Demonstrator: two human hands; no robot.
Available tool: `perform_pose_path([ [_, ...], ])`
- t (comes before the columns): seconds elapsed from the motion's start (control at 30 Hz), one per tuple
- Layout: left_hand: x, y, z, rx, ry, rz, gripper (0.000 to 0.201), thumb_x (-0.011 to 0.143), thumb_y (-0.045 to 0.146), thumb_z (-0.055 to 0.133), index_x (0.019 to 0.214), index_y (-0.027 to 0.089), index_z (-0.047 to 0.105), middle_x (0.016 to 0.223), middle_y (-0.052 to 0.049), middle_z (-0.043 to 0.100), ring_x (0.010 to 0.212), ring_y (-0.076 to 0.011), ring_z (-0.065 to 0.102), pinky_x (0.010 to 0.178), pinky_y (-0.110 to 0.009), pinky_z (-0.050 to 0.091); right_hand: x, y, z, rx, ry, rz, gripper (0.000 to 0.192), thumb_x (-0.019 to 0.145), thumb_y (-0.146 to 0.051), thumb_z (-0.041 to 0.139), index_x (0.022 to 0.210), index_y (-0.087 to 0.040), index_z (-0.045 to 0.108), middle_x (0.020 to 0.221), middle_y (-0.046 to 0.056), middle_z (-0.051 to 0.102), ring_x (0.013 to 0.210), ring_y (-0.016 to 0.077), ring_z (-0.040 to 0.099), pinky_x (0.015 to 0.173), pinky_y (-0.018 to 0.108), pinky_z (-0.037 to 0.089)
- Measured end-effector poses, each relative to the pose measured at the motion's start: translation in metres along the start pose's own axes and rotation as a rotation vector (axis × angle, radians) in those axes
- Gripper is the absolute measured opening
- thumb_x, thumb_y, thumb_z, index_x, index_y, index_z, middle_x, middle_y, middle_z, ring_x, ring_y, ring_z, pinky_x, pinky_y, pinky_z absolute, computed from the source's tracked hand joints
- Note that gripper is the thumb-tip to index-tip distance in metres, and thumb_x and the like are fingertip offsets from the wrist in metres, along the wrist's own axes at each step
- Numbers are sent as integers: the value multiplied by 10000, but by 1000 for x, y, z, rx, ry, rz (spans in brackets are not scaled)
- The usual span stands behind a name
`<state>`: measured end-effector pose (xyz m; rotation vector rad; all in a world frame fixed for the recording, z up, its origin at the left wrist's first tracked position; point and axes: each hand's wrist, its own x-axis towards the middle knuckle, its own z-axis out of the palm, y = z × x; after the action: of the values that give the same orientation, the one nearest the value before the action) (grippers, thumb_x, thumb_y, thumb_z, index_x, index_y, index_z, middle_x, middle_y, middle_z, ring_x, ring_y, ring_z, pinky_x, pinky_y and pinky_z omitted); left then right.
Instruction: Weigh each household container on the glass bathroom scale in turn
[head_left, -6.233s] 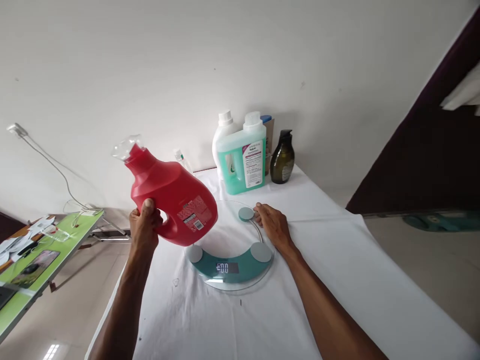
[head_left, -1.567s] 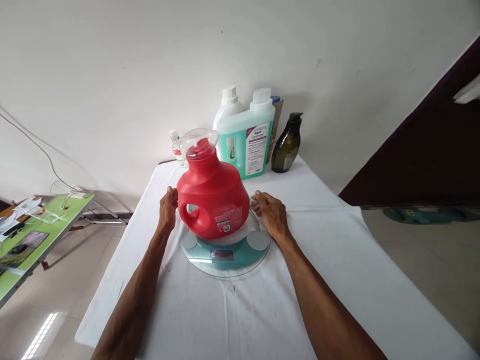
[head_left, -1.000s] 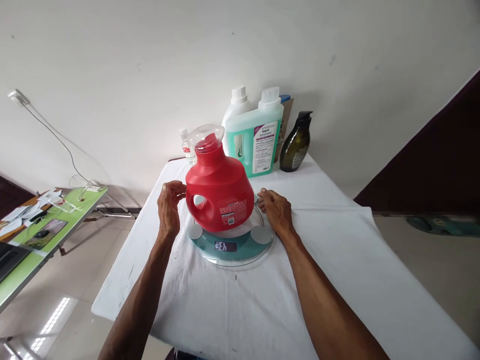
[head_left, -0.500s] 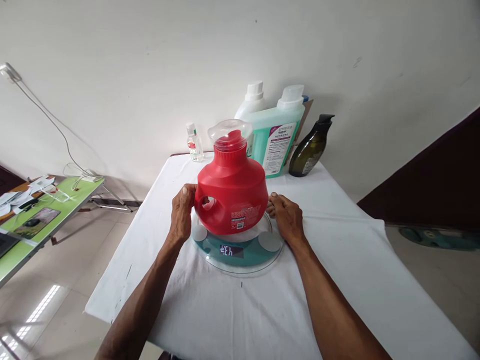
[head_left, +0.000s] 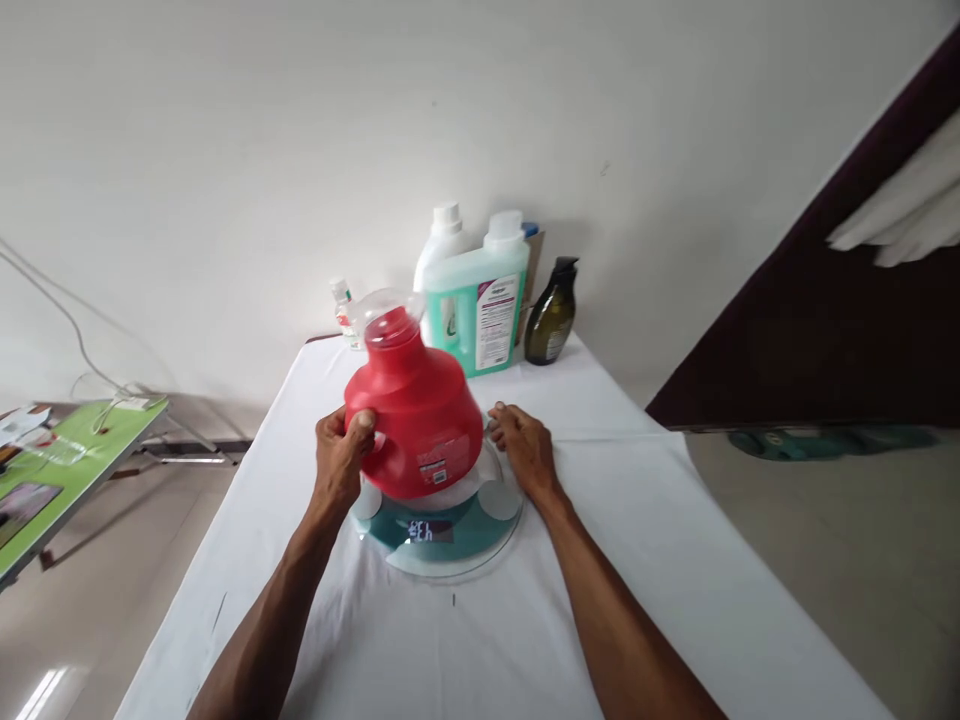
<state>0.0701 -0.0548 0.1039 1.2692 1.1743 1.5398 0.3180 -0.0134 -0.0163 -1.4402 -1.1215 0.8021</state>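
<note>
A red detergent jug [head_left: 420, 420] with a clear plastic cap leans to the left over a round glass scale [head_left: 457, 540]. My left hand [head_left: 341, 450] is closed round the jug's handle, its thumb on the near side. Beside the jug's right flank is my right hand [head_left: 523, 447], with its fingers curled and bunched together near the scale's far right edge. Something small and pale shows at those fingertips, too unclear to name. Lit digits show on the scale's display [head_left: 430, 531].
Against the wall stand a green liquid bottle [head_left: 457, 330], a white bottle [head_left: 442, 245], a dark pump bottle [head_left: 553, 315] and a small clear bottle [head_left: 341, 310]. A white cloth [head_left: 622, 560] covers the table. A green table [head_left: 97, 450] is off to the left.
The jug has gone from upright to tilted left, and my left hand now wraps its handle. My right hand has come away from the jug's side. The view has shifted rightward.
</note>
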Motion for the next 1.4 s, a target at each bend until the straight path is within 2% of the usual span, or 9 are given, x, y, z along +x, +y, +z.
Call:
perform_pose_path([
  [0.2, 5, 3, 3, -3, 127, 3, 930, 503, 948, 902, 523, 242, 297, 491, 92, 219, 474, -50, 194, 455, -227, 188, 1, 1, 1, 40, 7, -47, 599, 1001, -798, 439, 779, -282, 644, 730, 50, 737, 668, 233, 673, 688, 357, 519],
  [0.33, 15, 20, 14, -50, 155, 135, 924, 572, 905, 917, 578, 240, 274, 505, 98, 210, 471, -57, 190, 429, -223, 187, 1, 3, 1, 59, 67, -75, 584, 1035, -798, 411, 787, -293, 569, 728, 44, 714, 697, 242, 694, 722, 364, 536],
  [0.47, 35, 45, 44, -131, 134, 261, 943, 618, 915, 903, 645, 245, 239, 535, 104, 191, 473, -56, 165, 425, -234, 143, 1, 4, -6, 92, 86, -104, 603, 1055, -811, 362, 788, -302, 544, 731, 52, 711, 750, 256, 719, 768, 372, 551],
  [0.6, 55, 53, 86, -184, 82, 256, 919, 637, 932, 883, 653, 252, 265, 538, 108, 210, 470, -49, 172, 433, -238, 148, 2, 4, -19, 52, 154, -126, 665, 1032, -899, 338, 783, -309, 517, 755, 62, 720, 756, 261, 710, 775, 381, 552],
  [0.77, 70, 36, 141, -205, -20, 109, 880, 588, 904, 907, 600, 259, 309, 526, 107, 241, 483, -42, 187, 457, -238, 165, 2, 3, -26, 6, 250, -114, 669, 1026, -899, 339, 755, -311, 508, 723, 59, 694, 694, 245, 640, 721, 375, 508],
  [0.93, 76, 5, 180, -244, -97, -2, 820, 582, 833, 922, 587, 262, 334, 524, 112, 228, 504, -45, 190, 483, -245, 170, 9, 3, -46, 2, 730, -18, 555, 1061, -717, 329, 938, -269, 632, 870, 106, 738, 804, 279, 679, 794, 398, 508],
  [1.0, 78, -8, 190, -247, -115, -21, 802, 594, 829, 915, 589, 258, 353, 532, 111, 231, 514, -48, 198, 494, -247, 175, 11, 3, -56, 4, 832, -6, 528, 1077, -677, 330, 985, -258, 638, 883, 106, 728, 812, 281, 682, 801, 400, 510],
  [1.23, 87, -33, 212, -220, -122, -61, 788, 690, 770, 938, 560, 236, 374, 548, 88, 293, 523, -52, 236, 510, -250, 210, 9, 1, -59, -13, 857, -25, 574, 1099, -741, 316, 973, -264, 610, 833, 82, 684, 733, 257, 635, 760, 393, 508],
  [1.4, 90, -45, 220, -250, -91, -94, 728, 684, 651, 1006, 522, 230, 434, 536, 66, 340, 531, -72, 290, 509, -275, 276, 5, -3, -50, -74, 756, -53, 632, 1092, -779, 283, 850, -283, 592, 718, 53, 637, 677, 240, 624, 712, 365, 505],
])
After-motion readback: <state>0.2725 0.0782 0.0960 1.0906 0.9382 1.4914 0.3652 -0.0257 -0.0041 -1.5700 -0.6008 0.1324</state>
